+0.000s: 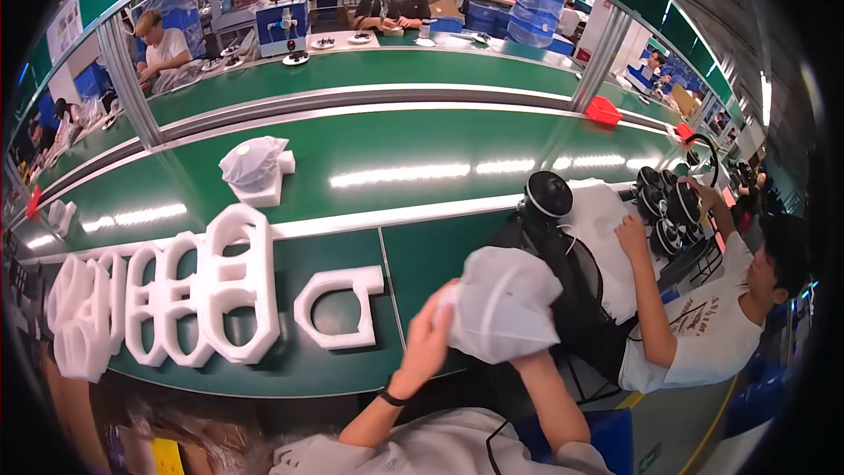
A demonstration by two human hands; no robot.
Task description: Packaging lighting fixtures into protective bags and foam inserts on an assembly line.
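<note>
Carefully now: left hand [428, 334] gripping white foam bag [503, 303], right hand hidden behind it, grip unclear; best kept level above counter [422, 251], near foam frame [338, 306].

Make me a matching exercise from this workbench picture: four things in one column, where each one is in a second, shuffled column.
Things:
1. white pouch
2. single foam frame
3. row of foam frames
4. bagged bundle on a foam block

Places:
A. far out on the green belt
B. standing on edge at the bench's left end
C. lying flat on the near bench, left of the hands
D. between the left hand and the right hand

Pairs: 1-D, 2-C, 3-B, 4-A
</note>
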